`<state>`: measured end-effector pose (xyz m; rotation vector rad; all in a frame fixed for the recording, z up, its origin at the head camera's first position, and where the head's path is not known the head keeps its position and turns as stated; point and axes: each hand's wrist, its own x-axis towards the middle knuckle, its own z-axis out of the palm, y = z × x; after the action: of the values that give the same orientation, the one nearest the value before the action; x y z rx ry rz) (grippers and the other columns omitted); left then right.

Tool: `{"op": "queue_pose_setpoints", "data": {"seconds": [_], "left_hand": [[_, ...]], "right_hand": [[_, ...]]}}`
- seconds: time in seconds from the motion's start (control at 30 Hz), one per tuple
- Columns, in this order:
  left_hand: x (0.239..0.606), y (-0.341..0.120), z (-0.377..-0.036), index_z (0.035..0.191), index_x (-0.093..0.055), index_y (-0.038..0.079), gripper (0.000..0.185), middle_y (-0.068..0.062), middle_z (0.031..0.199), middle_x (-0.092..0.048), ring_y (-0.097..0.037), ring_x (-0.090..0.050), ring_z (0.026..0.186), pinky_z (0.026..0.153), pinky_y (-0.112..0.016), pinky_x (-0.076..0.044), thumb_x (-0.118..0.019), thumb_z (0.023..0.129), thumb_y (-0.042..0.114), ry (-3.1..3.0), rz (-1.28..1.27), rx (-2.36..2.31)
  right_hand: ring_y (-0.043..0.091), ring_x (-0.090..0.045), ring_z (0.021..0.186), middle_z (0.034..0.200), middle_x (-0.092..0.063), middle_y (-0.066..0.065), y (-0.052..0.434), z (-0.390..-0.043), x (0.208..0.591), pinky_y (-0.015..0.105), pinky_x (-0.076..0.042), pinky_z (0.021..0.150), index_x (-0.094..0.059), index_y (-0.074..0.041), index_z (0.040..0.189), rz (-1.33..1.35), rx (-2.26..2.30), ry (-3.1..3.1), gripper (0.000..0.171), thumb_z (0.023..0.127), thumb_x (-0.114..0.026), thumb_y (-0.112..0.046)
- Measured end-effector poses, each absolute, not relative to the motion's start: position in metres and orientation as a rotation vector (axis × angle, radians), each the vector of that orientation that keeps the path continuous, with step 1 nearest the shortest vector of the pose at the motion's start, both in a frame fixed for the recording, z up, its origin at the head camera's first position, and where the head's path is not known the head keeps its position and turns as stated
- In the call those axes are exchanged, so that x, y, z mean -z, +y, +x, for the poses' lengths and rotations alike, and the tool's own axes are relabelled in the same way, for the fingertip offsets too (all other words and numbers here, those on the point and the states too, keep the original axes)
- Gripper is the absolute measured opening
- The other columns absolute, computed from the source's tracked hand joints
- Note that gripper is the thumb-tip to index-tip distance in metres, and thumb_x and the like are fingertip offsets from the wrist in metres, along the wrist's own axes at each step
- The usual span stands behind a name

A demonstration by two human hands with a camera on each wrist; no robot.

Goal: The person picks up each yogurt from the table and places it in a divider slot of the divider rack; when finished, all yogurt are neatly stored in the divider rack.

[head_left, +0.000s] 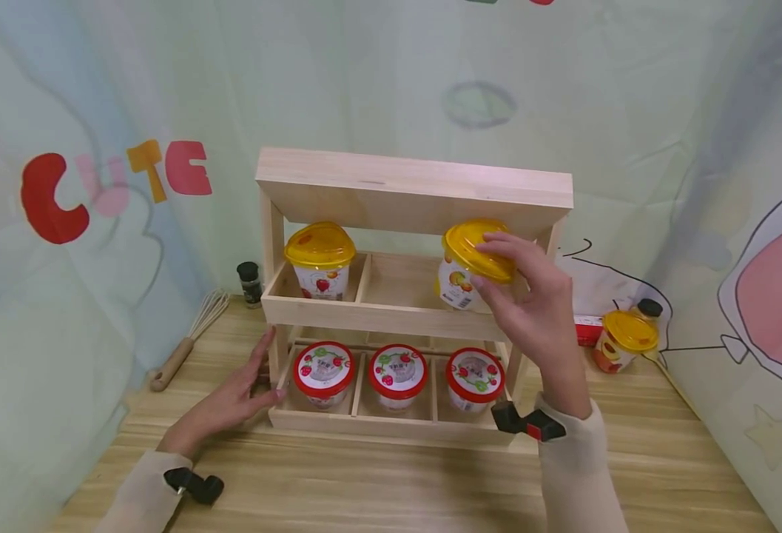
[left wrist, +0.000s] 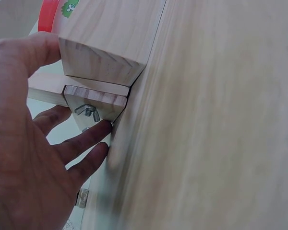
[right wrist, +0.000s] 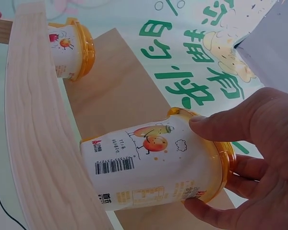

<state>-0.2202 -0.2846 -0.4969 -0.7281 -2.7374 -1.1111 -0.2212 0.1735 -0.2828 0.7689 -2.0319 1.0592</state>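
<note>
- A pale wooden bench (head_left: 391,481) fills the bottom of the frame; behind it hangs a light curtain (head_left: 98,111) with red and yellow letters at upper left.
- A wooden rack (head_left: 413,185) stands at the centre of the frame.
- Its lower tier holds three red-lidded cups (head_left: 400,368), one per compartment.
- Its upper tier holds a yellow-lidded cup (head_left: 320,255) in the left compartment; the middle one is bare.
- My right hand (head_left: 530,296) grasps another yellow-lidded cup, the tilted cup (head_left: 460,277), by its lid over the upper right compartment.
- My left hand (head_left: 231,403) lies released, fingers straight against the rack's lower left corner.
- At right, beside the rack, stands one more yellow-lidded pot (head_left: 624,340); at left lie a whisk (head_left: 187,337) and a small dark jar (head_left: 251,283).
</note>
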Motion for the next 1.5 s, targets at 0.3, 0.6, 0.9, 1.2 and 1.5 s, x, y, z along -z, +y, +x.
{"op": "queue_pose_setpoints", "data": {"seconds": [0.3, 0.6, 0.9, 1.2, 1.5], "left_hand": [[0.496, -0.284, -0.221, 0.173, 0.01, 0.022, 0.112, -0.04, 0.16, -0.042, -0.05, -0.067, 0.129, 0.102, -0.057, -0.058, -0.075, 0.1, 0.019, -2.729, -0.735, 1.108], [0.494, -0.284, -0.22, 0.173, 0.012, 0.022, 0.113, -0.043, 0.162, -0.036, -0.056, -0.063, 0.13, 0.1, -0.072, -0.054, -0.075, 0.1, 0.017, -2.716, -0.757, 1.16], [0.494, -0.283, -0.221, 0.173, 0.012, 0.023, 0.112, -0.044, 0.164, -0.032, -0.059, -0.06, 0.133, 0.104, -0.074, -0.051, -0.073, 0.101, 0.018, -2.726, -0.737, 1.17], [0.495, -0.283, -0.222, 0.173, 0.011, 0.023, 0.112, -0.043, 0.165, -0.029, -0.061, -0.058, 0.134, 0.104, -0.076, -0.05, -0.074, 0.1, 0.018, -2.72, -0.741, 1.159], [0.497, -0.284, -0.223, 0.173, 0.011, 0.022, 0.113, -0.042, 0.167, -0.029, -0.058, -0.06, 0.134, 0.104, -0.074, -0.05, -0.075, 0.1, 0.017, -2.718, -0.742, 1.156]], "right_hand": [[0.028, -0.063, 0.138, 0.14, -0.072, 0.013, 0.164, -0.223, 0.279, 0.013, -0.048, 0.11, -0.073, -0.002, 0.13, 0.8, -1.078, -2.028, 0.039, 0.092, -0.082, 0.001], [0.025, -0.062, 0.14, 0.141, -0.072, 0.01, 0.153, -0.225, 0.277, 0.014, -0.048, 0.11, -0.073, -0.004, 0.13, 0.824, -1.076, -2.049, 0.038, 0.092, -0.082, -0.001], [0.025, -0.064, 0.138, 0.141, -0.072, 0.009, 0.143, -0.228, 0.279, 0.014, -0.048, 0.111, -0.074, -0.007, 0.129, 0.859, -1.063, -2.081, 0.037, 0.093, -0.082, -0.004], [0.023, -0.064, 0.136, 0.139, -0.073, 0.006, 0.138, -0.234, 0.286, 0.034, -0.057, 0.111, -0.074, -0.009, 0.129, 0.876, -1.026, -2.155, 0.036, 0.094, -0.082, -0.006], [0.027, -0.064, 0.135, 0.139, -0.073, 0.01, 0.132, -0.243, 0.292, 0.044, -0.059, 0.109, -0.075, -0.008, 0.128, 0.935, -1.033, -2.194, 0.035, 0.094, -0.081, -0.004]]}}
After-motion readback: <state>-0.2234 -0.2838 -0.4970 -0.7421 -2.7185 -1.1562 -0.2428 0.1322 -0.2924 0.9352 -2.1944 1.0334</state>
